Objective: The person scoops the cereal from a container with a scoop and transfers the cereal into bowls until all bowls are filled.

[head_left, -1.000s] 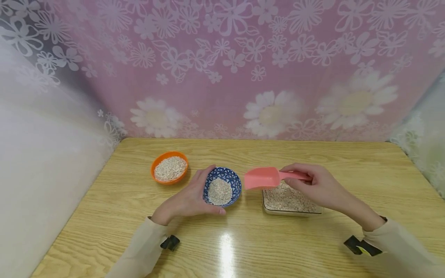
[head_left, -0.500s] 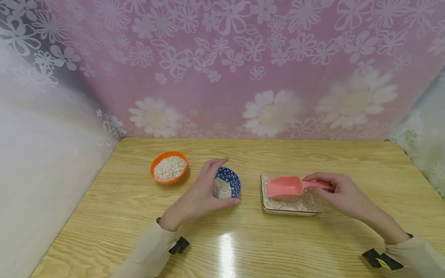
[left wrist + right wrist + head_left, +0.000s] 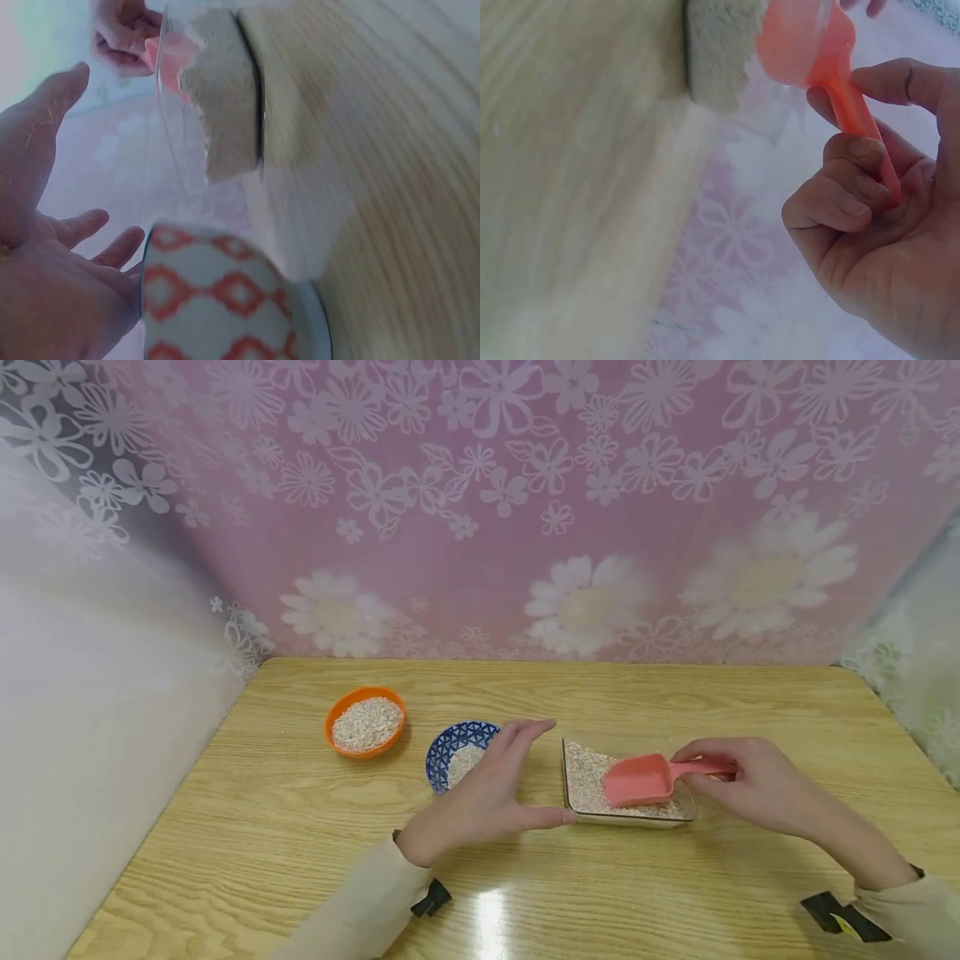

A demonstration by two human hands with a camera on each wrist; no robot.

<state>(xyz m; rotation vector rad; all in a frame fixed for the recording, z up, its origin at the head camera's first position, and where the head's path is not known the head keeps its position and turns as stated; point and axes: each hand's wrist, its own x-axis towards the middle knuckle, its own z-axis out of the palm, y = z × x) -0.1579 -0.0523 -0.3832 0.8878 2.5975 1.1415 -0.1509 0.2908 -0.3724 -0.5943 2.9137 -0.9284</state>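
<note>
Pink floral backdrop (image 3: 480, 510), wooden table (image 3: 525, 893)

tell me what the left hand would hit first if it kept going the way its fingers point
Most likely the clear tray of oats: the left hand lies open between the blue bowl and that tray, fingers aimed at its near-left wall. Depth is uncertain; it may pass just above.

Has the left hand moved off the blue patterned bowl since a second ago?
Yes. The left hand has shifted right, off the blue patterned bowl, toward the clear rectangular container.
</note>
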